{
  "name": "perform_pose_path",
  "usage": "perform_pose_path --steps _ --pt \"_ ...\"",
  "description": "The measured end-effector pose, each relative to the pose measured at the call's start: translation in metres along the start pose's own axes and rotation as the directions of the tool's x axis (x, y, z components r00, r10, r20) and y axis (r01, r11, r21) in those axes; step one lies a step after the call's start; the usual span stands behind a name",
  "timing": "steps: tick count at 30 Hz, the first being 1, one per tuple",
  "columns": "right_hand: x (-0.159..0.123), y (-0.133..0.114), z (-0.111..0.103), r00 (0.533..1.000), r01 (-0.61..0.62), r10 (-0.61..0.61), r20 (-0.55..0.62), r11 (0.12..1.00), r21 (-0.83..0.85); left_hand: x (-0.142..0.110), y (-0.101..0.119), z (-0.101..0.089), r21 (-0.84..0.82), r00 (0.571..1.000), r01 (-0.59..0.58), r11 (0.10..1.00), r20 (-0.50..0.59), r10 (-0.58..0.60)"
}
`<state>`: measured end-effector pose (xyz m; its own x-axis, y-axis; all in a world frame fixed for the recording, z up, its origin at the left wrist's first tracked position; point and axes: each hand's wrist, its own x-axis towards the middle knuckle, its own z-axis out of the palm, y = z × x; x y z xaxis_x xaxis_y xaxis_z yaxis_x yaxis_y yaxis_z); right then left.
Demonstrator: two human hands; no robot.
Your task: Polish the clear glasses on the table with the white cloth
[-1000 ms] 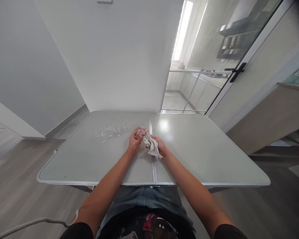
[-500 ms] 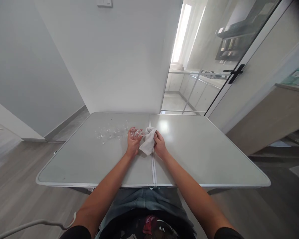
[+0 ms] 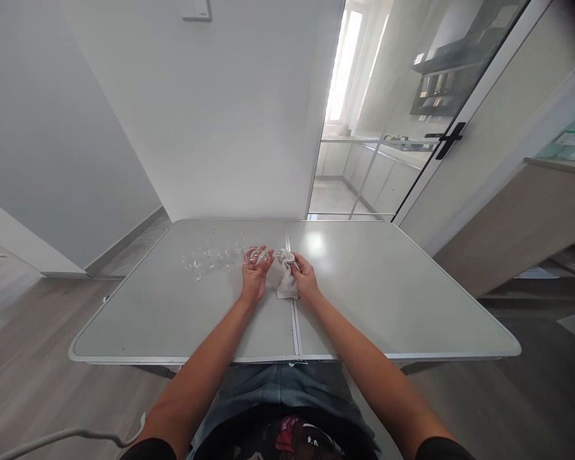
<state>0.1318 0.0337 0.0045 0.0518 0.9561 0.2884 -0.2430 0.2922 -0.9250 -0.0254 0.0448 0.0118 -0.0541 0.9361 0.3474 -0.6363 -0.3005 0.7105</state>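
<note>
My left hand (image 3: 254, 275) is curled round the bowl of a clear stemmed glass (image 3: 257, 256), which lies tilted on its side over the table. The glass's narrow end points right, into a pale grey cloth (image 3: 288, 281). My right hand (image 3: 305, 276) pinches that cloth around the narrow end, and the cloth's loose part hangs down toward the tabletop. Folds of cloth and my fingers hide the foot of the glass. Left of my left hand, several clear glasses (image 3: 211, 257) stand close together; their outlines are faint.
The pale table (image 3: 182, 319) has a metal rim and a seam (image 3: 296, 326) down its middle. A white wall (image 3: 230, 128) rises behind it. At the right is a glass door with a black handle (image 3: 450, 140). A light cable (image 3: 76, 433) runs beside my left arm.
The glass has turned in my left hand, its bowl shifting a little left. My right hand has moved the cloth from beside the glass onto its narrow end.
</note>
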Motion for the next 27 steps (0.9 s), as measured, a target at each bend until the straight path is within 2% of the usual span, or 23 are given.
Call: perform_pose_path --steps 2,5,8,12,17,20,23,27 --pt "-0.001 -0.0019 0.0011 1.0 0.018 -0.018 0.019 1.0 -0.014 0.0002 0.0004 -0.0002 -0.004 1.0 0.002 1.0 -0.015 -0.002" --pt "-0.0004 -0.0028 0.0005 0.999 0.049 -0.049 0.005 0.999 0.013 -0.0013 -0.0009 0.0007 -0.005 0.999 0.048 0.999 0.02 -0.048" --pt "0.0002 -0.0006 -0.0006 0.999 0.008 -0.009 0.045 0.999 0.039 -0.0022 -0.0019 0.0016 -0.004 0.996 0.073 0.997 0.048 -0.072" --pt "-0.0024 0.0017 0.0004 0.992 -0.009 0.007 0.125 1.0 0.015 -0.0008 -0.0001 0.0012 -0.014 1.0 0.023 1.0 0.019 -0.023" --pt "-0.0043 -0.0009 0.0012 0.996 0.066 -0.067 0.06 0.998 0.017 -0.0019 0.0002 0.0031 -0.011 0.999 0.028 1.0 0.04 -0.027" --pt "-0.0034 -0.0011 0.001 0.999 0.028 -0.029 0.045 0.999 0.022 -0.0028 -0.0007 0.0043 -0.004 0.998 0.047 0.999 0.052 -0.047" --pt "-0.0028 0.0003 0.0011 0.997 -0.011 0.009 0.077 1.0 0.017 -0.0018 0.0 0.0032 0.005 0.999 0.038 0.999 0.03 -0.038" --pt "-0.0035 0.0009 0.0001 0.999 0.0 -0.003 0.054 0.999 0.048 -0.0011 0.0003 0.0008 0.031 1.0 0.002 1.0 -0.023 -0.001"
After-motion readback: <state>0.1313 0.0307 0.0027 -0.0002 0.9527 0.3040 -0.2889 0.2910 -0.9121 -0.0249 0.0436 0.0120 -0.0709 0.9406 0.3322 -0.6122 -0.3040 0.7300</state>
